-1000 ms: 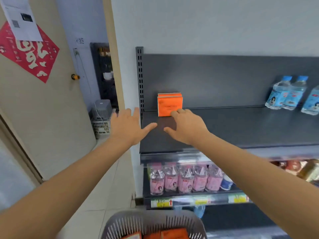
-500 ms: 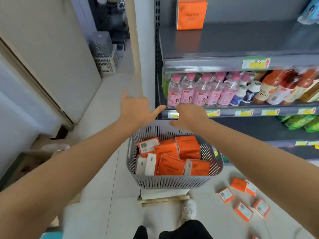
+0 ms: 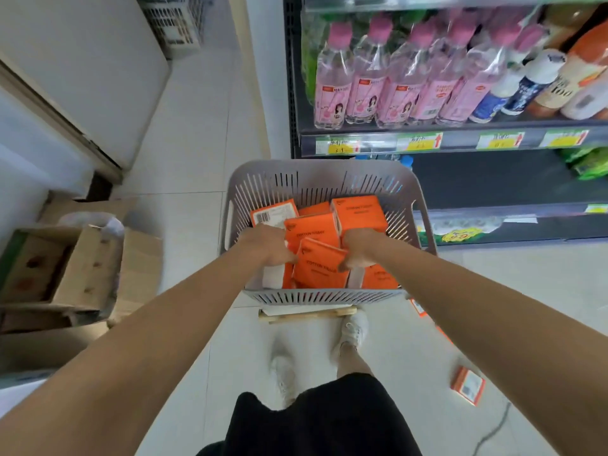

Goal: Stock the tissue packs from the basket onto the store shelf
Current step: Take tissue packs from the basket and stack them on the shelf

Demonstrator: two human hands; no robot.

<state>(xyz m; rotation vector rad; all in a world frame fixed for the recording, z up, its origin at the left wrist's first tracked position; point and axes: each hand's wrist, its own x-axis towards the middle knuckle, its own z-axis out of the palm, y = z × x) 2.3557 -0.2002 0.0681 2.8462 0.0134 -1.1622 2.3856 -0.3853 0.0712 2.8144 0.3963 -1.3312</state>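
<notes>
A grey slotted basket [image 3: 316,181] stands on the floor in front of the shelf unit, filled with several orange tissue packs [image 3: 358,212]. Both my hands are down inside it. My left hand [image 3: 268,245] and my right hand [image 3: 358,250] close on the two sides of one orange tissue pack [image 3: 319,268] lying near the basket's front. The fingertips are hidden behind the pack. The top shelf with the stocked pack is out of view.
The dark shelf unit [image 3: 460,139] with pink bottles [image 3: 362,77] rises at the right. An orange pack [image 3: 467,385] lies loose on the floor at right. Cardboard boxes [image 3: 65,268] sit at left. My feet [image 3: 352,330] stand just behind the basket.
My view has swung down from the top shelf to the basket. Both hands have dropped from the shelf into the basket and closed on an orange pack.
</notes>
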